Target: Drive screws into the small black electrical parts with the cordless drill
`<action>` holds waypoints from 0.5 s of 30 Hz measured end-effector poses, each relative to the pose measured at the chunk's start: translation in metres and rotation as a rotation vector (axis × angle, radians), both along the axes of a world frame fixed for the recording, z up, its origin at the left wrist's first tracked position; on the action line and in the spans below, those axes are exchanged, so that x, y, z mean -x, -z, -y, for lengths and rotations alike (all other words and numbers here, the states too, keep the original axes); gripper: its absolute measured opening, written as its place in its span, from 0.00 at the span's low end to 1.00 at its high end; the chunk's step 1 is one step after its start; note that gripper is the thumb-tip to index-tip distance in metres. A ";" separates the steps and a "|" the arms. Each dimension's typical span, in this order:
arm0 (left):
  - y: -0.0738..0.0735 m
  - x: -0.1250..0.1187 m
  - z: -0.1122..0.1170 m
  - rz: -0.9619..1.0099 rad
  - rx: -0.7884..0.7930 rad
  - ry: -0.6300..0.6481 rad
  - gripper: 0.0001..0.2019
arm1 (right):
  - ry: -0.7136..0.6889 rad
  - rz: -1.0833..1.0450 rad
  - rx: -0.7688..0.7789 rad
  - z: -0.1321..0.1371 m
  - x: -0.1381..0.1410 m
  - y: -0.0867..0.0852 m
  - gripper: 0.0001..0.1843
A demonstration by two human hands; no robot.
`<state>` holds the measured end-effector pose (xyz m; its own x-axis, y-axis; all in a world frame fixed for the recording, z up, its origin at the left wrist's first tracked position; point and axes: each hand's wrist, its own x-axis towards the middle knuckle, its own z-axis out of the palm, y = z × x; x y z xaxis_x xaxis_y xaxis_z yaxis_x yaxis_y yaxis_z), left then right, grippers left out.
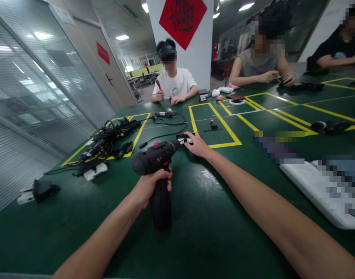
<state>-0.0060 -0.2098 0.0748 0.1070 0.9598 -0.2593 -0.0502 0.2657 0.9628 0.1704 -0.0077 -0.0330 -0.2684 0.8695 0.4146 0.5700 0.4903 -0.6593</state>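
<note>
My left hand (150, 186) is wrapped round the grip of a black cordless drill (155, 159), which points away from me toward the right. Its chuck end meets a small black-and-white part (184, 139) lying on the green table (212, 217). My right hand (197, 144) is stretched forward and pinches that small part at the drill's tip, fingers closed on it.
A tangle of black cables and chargers (107, 140) lies to the left, with a black-and-white adapter (38, 191) nearer the left edge. A white tray (317, 186) sits at the right. Yellow tape boxes mark the table. Three other people sit along the far side.
</note>
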 end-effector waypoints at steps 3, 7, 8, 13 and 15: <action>-0.001 -0.001 0.001 0.001 0.005 -0.011 0.10 | 0.000 0.002 0.003 0.000 0.000 0.000 0.28; -0.001 -0.001 0.001 -0.001 0.006 -0.015 0.09 | -0.007 -0.003 0.003 0.001 0.000 -0.001 0.28; -0.001 -0.001 0.001 -0.003 0.001 -0.011 0.08 | -0.009 -0.004 0.002 0.001 0.000 -0.001 0.28; -0.001 0.000 0.000 -0.010 -0.017 0.017 0.06 | -0.002 0.001 0.006 0.001 0.000 -0.001 0.28; -0.001 0.000 0.000 -0.011 -0.024 0.017 0.07 | -0.003 0.003 0.012 0.002 0.000 -0.002 0.28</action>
<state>-0.0059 -0.2098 0.0760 0.1208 0.9639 -0.2371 -0.0347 0.2428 0.9694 0.1708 -0.0097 -0.0313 -0.2723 0.8735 0.4037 0.5706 0.4843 -0.6632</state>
